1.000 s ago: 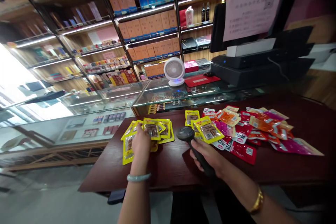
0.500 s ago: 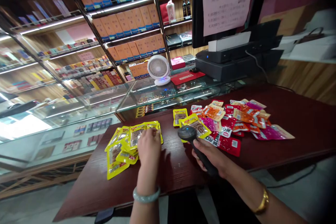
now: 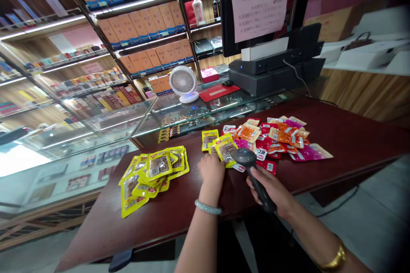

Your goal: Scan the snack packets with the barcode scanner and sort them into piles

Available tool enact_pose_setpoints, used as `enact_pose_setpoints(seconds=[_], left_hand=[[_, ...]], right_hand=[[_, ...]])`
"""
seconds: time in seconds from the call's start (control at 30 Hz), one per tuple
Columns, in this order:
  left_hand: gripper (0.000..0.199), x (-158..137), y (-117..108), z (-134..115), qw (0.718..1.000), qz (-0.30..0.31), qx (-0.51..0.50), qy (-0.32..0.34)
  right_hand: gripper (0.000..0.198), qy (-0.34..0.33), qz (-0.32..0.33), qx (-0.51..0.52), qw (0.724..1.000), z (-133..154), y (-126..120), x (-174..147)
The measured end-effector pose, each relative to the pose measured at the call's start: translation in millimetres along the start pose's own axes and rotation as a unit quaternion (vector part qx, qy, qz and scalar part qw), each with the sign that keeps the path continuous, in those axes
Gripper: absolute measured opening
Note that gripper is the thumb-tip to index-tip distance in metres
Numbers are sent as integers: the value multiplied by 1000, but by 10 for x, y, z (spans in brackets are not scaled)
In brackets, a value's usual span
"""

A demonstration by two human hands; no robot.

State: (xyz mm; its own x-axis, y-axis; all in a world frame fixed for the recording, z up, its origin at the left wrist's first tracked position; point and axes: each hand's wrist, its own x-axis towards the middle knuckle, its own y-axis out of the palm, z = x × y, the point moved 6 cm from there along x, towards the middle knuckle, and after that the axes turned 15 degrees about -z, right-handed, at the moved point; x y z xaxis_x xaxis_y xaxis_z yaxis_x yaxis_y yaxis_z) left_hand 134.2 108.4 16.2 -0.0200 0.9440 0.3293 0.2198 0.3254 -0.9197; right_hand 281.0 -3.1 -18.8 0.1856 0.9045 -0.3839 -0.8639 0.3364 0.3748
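Note:
My right hand [image 3: 272, 190] grips the handle of a black barcode scanner [image 3: 248, 163], whose head hovers over the edge of a mixed heap of red, orange and pink snack packets [image 3: 282, 140] on the dark red table [image 3: 352, 136]. My left hand [image 3: 211, 169] reaches to the yellow packets [image 3: 224, 148] at the near left of that heap, fingers touching them; whether it grips one is hidden. A separate pile of yellow packets [image 3: 150, 170] lies further left on the table.
Behind the table stands a glass display counter [image 3: 134, 123] with a small white fan [image 3: 183, 83], a red mat [image 3: 219, 92] and a black till with screen and paper notice [image 3: 269, 30]. Shelves of boxed goods [image 3: 147, 21] fill the back wall.
My left hand left the yellow pile on the left and moved right to the yellow packets beside the scanner. The view swung left to right; the scanner stayed in my right hand.

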Motion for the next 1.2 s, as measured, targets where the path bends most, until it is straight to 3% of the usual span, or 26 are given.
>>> enact_pose_setpoints(seconds=[0.23,0.37,0.53,0.7,0.83,1.0,1.1,1.2], left_hand=[[15,-57,120,257,982,27,-163,-95],[11,-134,129,457,964,-8,-238,-117],[8,-238,-16,660,959,-43,-251,-127],[11,-298,-214,896,959,-93,-235,-124],[10,-318,-265,1235,952,-55,-233,-192],[16,-345,-556,1620,970,-100,-75,-210],[24,-381,-705,1657,973,-131,23,-189],[25,-386,-775,1482,972,-177,49,-144]], right_hand=[[43,5,17,-2,1000,-32,6,-125],[44,25,53,-11,998,-91,142,-213],[43,36,110,-37,993,-210,407,-304],[43,29,141,-57,988,-315,626,-361],[44,35,158,-64,985,-391,726,-384],[46,34,166,-63,984,-427,777,-377],[48,38,157,-66,985,-424,749,-351],[46,44,138,-64,987,-410,662,-310]])
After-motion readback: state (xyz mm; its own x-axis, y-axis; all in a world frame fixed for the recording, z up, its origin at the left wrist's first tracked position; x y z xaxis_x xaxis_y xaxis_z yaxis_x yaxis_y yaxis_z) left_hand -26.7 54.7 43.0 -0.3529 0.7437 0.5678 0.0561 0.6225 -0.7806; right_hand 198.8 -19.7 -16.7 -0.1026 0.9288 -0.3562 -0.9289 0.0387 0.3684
